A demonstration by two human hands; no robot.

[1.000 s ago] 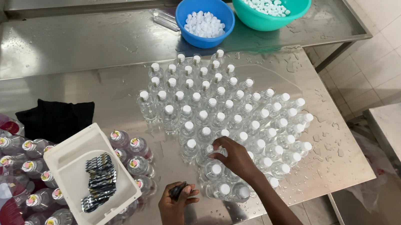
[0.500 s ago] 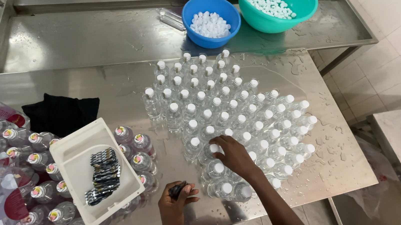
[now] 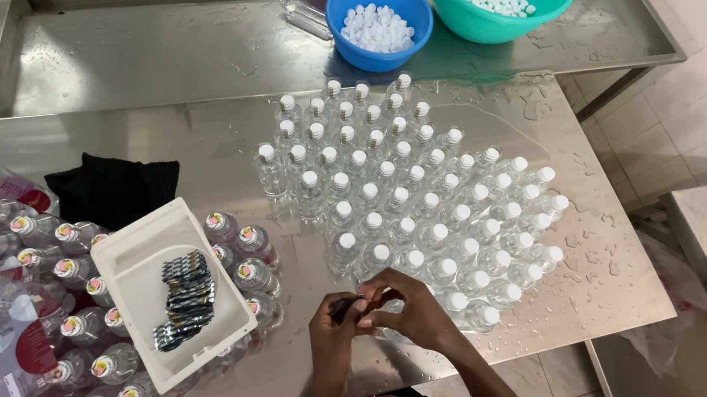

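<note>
Finished sealed bottles (image 3: 18,290) lie at the left beside a white tray (image 3: 133,250) of dark seal bands (image 3: 183,299). At the near edge, the left hand (image 3: 332,321) pinches what seems to be one band, the right hand (image 3: 405,303) working it open with its fingertips. Unsealed capped bottles (image 3: 426,208) stand just beyond; sleeving a cap needs the band spread wide.

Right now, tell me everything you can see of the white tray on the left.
The white tray is a shallow rectangular plastic bin with a raised rim, open on top and turned slightly askew. It rests on labelled bottles lying sideways on the steel table. Inside lies a loose pile of dark shiny seal bands along its right half. Neither hand touches it.
</note>
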